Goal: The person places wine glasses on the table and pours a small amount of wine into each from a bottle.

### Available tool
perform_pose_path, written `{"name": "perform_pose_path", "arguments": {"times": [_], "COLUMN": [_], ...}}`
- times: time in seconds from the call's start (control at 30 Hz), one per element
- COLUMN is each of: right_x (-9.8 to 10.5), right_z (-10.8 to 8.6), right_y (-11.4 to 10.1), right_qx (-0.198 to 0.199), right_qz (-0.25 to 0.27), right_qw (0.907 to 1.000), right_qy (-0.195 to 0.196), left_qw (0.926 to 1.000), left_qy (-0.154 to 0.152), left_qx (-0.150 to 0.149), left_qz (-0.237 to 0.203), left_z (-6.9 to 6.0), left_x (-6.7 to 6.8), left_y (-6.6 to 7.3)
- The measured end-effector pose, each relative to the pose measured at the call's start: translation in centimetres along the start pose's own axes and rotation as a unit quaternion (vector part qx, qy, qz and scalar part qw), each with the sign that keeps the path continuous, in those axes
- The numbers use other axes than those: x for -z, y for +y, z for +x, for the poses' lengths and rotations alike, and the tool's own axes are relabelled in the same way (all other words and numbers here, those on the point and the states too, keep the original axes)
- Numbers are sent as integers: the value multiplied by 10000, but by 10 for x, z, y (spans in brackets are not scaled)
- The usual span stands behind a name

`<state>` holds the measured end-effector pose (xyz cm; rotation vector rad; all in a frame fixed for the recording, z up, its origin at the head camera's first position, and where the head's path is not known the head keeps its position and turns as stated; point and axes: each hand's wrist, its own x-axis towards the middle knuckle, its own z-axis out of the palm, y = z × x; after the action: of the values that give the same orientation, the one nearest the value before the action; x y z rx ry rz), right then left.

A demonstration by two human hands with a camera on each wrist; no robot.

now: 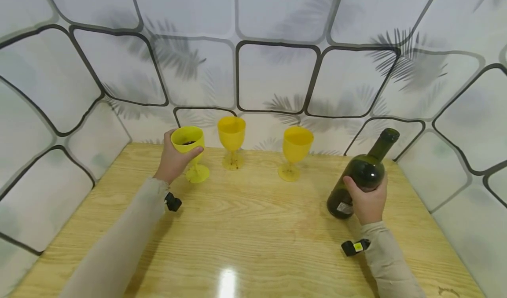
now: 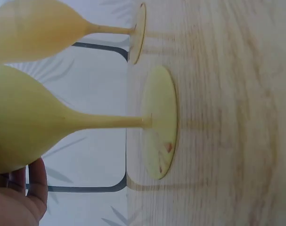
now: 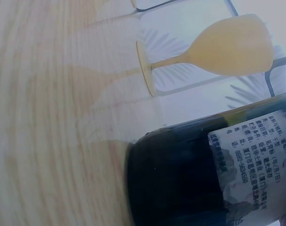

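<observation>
My left hand (image 1: 176, 158) holds the bowl of a yellow-green goblet (image 1: 188, 136), its thumb across the near side. Dark liquid shows inside that goblet. In the left wrist view its stem and round foot (image 2: 160, 120) are at the tabletop; whether the foot touches the wood is hard to tell. On the right, my right hand (image 1: 368, 196) grips a dark green wine bottle (image 1: 362, 172) around its body. The open neck leans up and to the right. A white printed label (image 3: 256, 165) shows in the right wrist view, where the hand is almost wholly out of frame.
Two more yellow goblets stand upright along the back of the wooden table (image 1: 253, 227): one (image 1: 231, 133) just right of the held goblet, another (image 1: 297, 145) between it and the bottle. Patterned walls (image 1: 277, 78) enclose the table at the back and sides.
</observation>
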<state>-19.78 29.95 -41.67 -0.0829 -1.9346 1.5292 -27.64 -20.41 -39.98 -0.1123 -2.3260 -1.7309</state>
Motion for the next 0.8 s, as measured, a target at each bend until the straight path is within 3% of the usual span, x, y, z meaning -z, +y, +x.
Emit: {"name": "perform_pose_path", "arguments": {"times": [0.1, 0.47, 0.8], "right_x": [0, 1, 0], "right_z": [0, 1, 1], "right_y": [-1, -2, -2], "right_qx": [10, -22, -80], "right_qz": [11, 61, 30], "right_qw": [10000, 10000, 10000], "right_qy": [26, 53, 45], "left_qw": [9998, 9987, 9977], "left_qy": [179, 495, 620], "left_qx": [93, -109, 211], "left_qz": [32, 77, -150], "left_z": [4, 18, 16], "left_x": [3, 11, 10], "left_y": [0, -4, -2]}}
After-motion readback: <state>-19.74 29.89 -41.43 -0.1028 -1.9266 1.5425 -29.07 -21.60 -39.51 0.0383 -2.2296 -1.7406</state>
